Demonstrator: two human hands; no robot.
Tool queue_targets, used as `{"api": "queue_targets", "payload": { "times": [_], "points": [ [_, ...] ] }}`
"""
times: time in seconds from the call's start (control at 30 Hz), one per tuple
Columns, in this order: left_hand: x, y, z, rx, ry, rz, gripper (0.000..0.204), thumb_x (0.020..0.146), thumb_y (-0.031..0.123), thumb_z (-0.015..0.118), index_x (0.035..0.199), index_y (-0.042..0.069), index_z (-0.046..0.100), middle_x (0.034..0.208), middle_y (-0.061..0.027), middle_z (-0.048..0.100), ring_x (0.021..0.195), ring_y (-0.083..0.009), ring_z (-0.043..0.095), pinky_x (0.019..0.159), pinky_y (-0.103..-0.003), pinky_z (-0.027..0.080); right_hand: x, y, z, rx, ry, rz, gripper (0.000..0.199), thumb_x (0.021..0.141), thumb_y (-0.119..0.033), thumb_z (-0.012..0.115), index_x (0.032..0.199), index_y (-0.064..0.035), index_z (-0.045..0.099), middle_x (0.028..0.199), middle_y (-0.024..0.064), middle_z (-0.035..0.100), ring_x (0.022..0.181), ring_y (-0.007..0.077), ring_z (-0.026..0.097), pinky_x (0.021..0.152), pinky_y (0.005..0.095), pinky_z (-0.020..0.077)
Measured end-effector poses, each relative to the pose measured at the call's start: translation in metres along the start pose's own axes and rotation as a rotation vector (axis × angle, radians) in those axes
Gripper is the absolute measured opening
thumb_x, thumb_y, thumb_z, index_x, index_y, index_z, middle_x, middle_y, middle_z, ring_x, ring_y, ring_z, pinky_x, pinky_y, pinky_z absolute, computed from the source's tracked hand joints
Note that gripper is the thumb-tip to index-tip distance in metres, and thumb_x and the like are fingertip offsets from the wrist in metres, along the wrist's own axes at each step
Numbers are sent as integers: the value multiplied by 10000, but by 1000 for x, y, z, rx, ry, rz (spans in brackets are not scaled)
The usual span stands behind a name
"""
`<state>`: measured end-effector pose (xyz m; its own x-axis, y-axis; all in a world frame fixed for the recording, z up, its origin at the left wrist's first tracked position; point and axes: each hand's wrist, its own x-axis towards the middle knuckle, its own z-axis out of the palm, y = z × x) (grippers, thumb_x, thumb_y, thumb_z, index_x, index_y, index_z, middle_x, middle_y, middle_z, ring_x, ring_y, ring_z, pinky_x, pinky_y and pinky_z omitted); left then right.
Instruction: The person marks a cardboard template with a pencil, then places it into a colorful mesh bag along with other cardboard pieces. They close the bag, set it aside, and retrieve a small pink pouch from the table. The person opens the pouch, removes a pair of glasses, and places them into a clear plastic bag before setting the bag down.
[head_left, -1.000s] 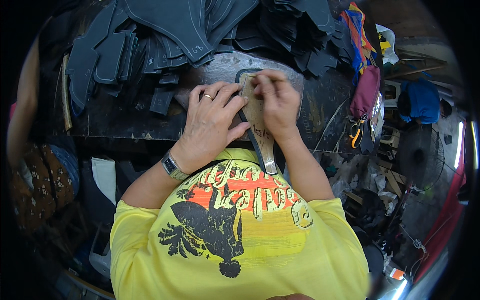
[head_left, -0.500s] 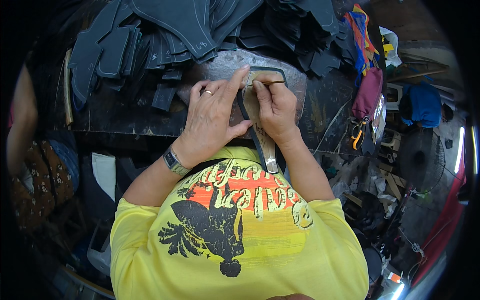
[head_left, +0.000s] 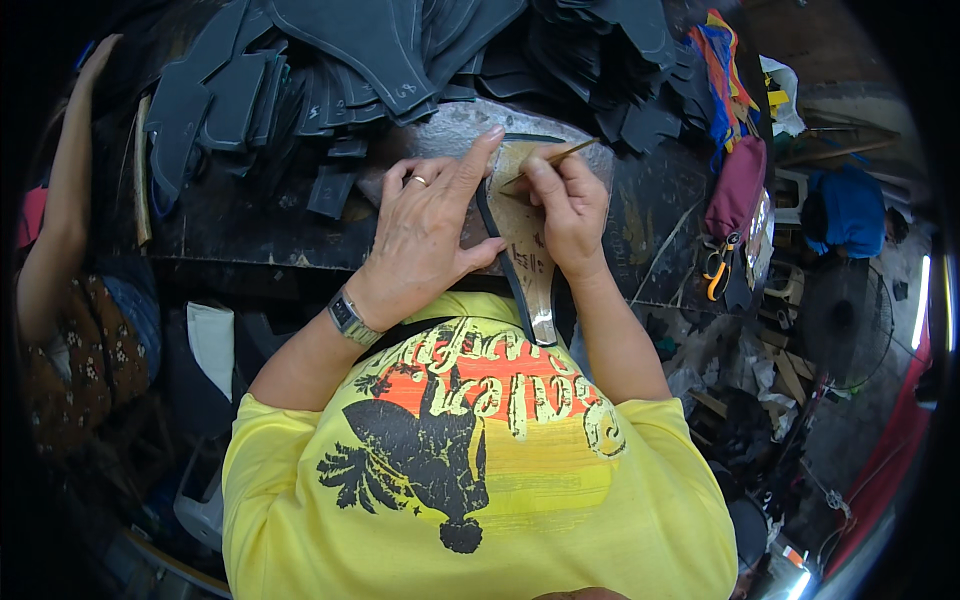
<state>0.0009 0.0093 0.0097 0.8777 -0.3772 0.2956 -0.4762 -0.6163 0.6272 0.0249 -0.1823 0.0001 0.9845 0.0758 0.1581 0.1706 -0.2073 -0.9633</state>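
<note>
A long tan template with handwritten marks lies over a dark leather-like piece, whose edge shows around it. Its narrow end reaches toward my shirt. My left hand rests with fingers spread, index fingertip and thumb along the template's left edge. In my right hand, a thin brown pen-like stick is pinched between thumb and fingers. The stick's lower tip is over the wide part of the template. Beneath the work is a grey stone-like slab on the dark table.
Stacks of dark cut pieces with pale outlines cover the far side. At the right table edge are a maroon pouch and orange-handled scissors. A wooden strip lies left. Another person's arm is at far left; a fan stands right.
My right hand has shifted slightly right, and the stick has tilted, its upper end now raised to the right. My left hand stays put. At far left, the other person's arm has extended farther over the table.
</note>
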Motion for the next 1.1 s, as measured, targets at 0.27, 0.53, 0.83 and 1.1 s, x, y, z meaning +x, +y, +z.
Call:
{"api": "queue_targets", "payload": {
  "times": [0.27,0.53,0.83,1.1],
  "points": [
    [0,1,1,40,15,-1,1095,688,232,901,1613,146,322,1175,-76,646,1162,-274,573,1077,-475,363,2,2,2,-288,-161,-322,94,920,-88,678,971,-9,684,836,141,664,756,308,625,713,386,482],
    [26,-9,-5,112,-166,60,1088,661,294,915,1575,92,361,1329,-158,526,1275,-342,486,1105,-473,355,14,6,-9,447,68,149,157,1045,-109,527,1060,-16,654,1022,120,699,908,190,669,802,322,536],
    [56,-3,-3,-49,-363,44,899,658,203,900,1456,90,502,1331,-199,531,1242,-369,518,1088,-452,412,20,17,-28,1081,87,102,160,1000,-38,499,1073,6,634,916,142,665,643,151,540,646,296,452],
    [36,-8,-5,-564,-155,-20,514,813,-7,757,1306,64,629,1295,-26,622,1107,-112,590,994,-287,457,-23,7,-70,-86,250,-22,222,932,-161,744,1091,-6,735,960,23,694,740,47,587,685,215,452]
  ]
}}
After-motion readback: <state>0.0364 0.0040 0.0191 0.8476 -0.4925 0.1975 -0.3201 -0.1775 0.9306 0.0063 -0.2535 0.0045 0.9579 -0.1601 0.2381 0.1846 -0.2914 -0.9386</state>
